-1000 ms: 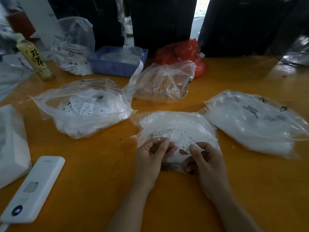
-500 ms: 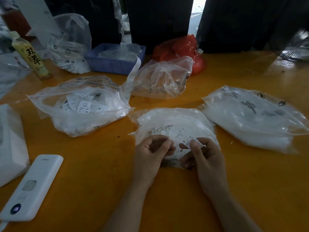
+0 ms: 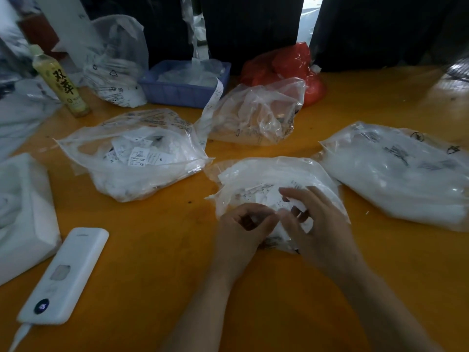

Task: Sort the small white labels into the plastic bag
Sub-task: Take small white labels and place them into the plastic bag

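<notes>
A clear plastic bag (image 3: 269, 174) full of small white labels lies on the orange table in front of me. Both hands work at its near edge. My left hand (image 3: 241, 229) has curled fingers that pinch the bag's edge. My right hand (image 3: 319, 224) holds a small white printed label (image 3: 294, 203) between thumb and fingers, over the bag's mouth. More white labels (image 3: 256, 190) show through the plastic just beyond my fingers. A second clear bag (image 3: 137, 158) with labels marked XS and M lies to the left.
Another full clear bag (image 3: 396, 171) lies at right, a crumpled one (image 3: 258, 113) behind. At the back stand a blue tray (image 3: 182, 92), a red bag (image 3: 286, 64) and a drink bottle (image 3: 61, 82). A white power bank (image 3: 66, 275) lies near left.
My right hand has lifted and moved forward over the bag's mouth with the label. My left hand stays at the bag's near edge. The view has shifted slightly.
</notes>
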